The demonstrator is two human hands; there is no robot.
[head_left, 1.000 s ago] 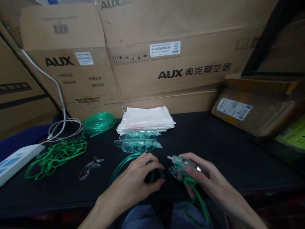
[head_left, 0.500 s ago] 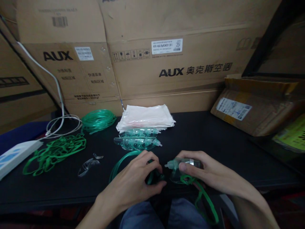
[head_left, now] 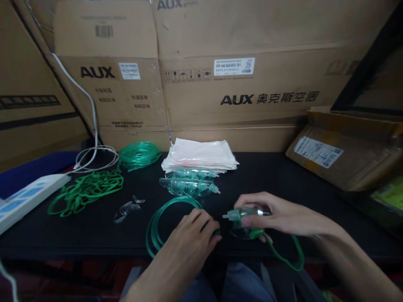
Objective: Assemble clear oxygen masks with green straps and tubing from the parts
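A coil of green tubing (head_left: 151, 230) lies near the table's front edge. My left hand (head_left: 193, 235) rests over its right side, fingers curled round the tube; a dark end shows at the fingertips. My right hand (head_left: 270, 214) grips a clear green oxygen mask (head_left: 234, 215) between thumb and fingers, its pale nozzle pointing left toward my left hand. Tube end and nozzle are apart. From the mask a green elastic strap (head_left: 298, 260) hangs in a loop below my right wrist. Just behind, more clear green masks (head_left: 189, 185) lie in a row.
White packets (head_left: 201, 155) are stacked at the back. On the left are another green tubing coil (head_left: 140, 155), tangled green straps (head_left: 91, 191), small clear pieces (head_left: 127, 209) and a power strip (head_left: 34, 195). A cardboard box (head_left: 340, 147) stands at the right, larger cartons (head_left: 189, 113) behind.
The view has shifted, so the table's things sit further right. My left hand has turned more palm-down over the tubing. The strap below my right hand has swung to the right.
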